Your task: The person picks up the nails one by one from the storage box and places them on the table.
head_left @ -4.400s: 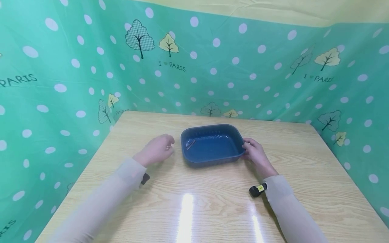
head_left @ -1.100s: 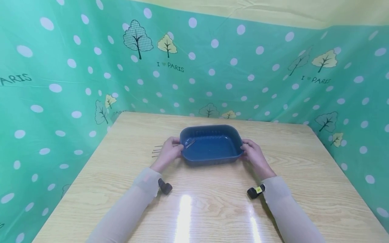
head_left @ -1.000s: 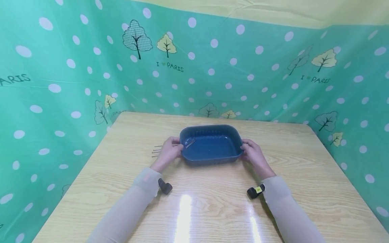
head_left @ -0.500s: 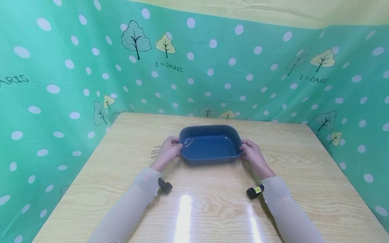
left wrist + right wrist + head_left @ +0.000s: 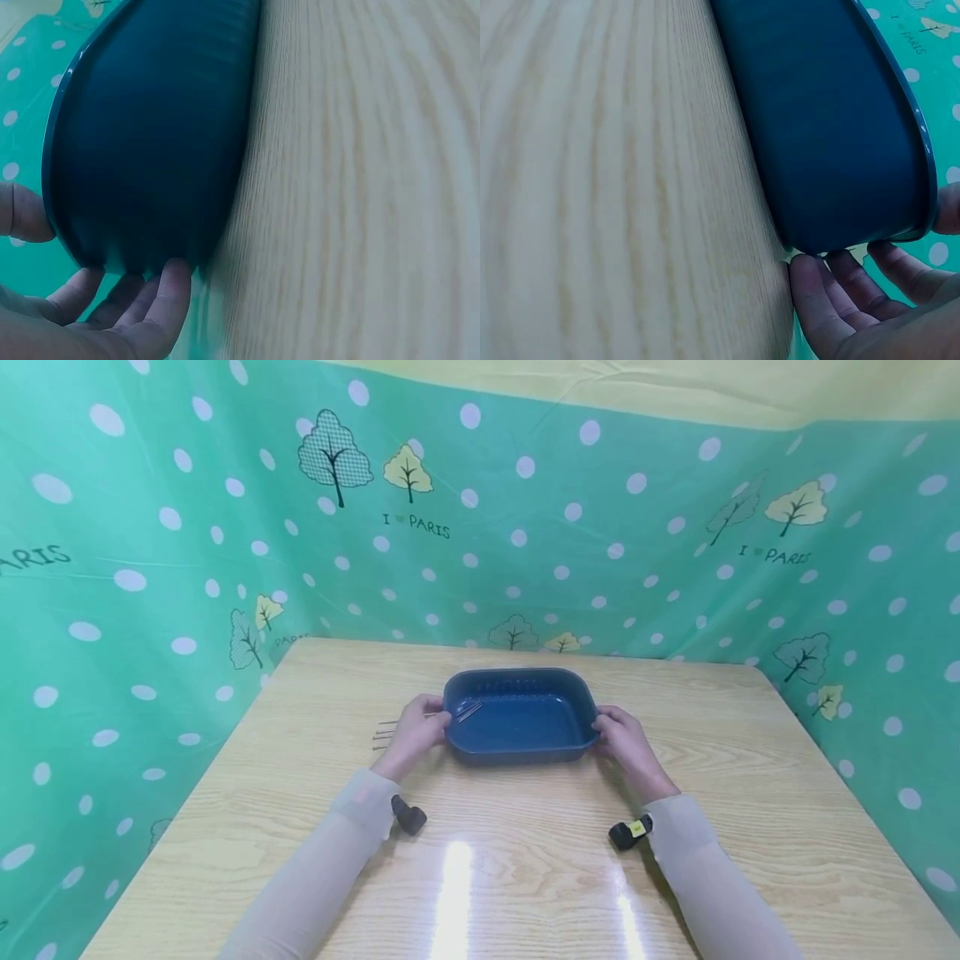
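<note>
A dark blue rectangular plastic basin (image 5: 519,758) with rounded corners is on the table between both hands. My left hand (image 5: 417,732) holds its left end, thumb at the rim and fingers against the outer wall, as the left wrist view of the basin (image 5: 150,150) shows. At the opposite end my right hand (image 5: 628,747) has the same hold; in the right wrist view its fingertips lie along the basin's wall (image 5: 832,135). A few thin metal nails (image 5: 470,711) lie inside, near the left wall. Several more nails (image 5: 384,736) poke out from behind my left hand, partly hidden by it.
The light wood-grain table (image 5: 525,877) reaches back to a green dotted curtain (image 5: 517,560), which also hangs along both sides. Small black wrist cameras sit under the left cuff (image 5: 408,817) and the right cuff (image 5: 628,833).
Over four seconds ago my left hand was apart from the basin; it has since moved right and gripped the left end. The nails on the table have come into view. Lately almost nothing moves.
</note>
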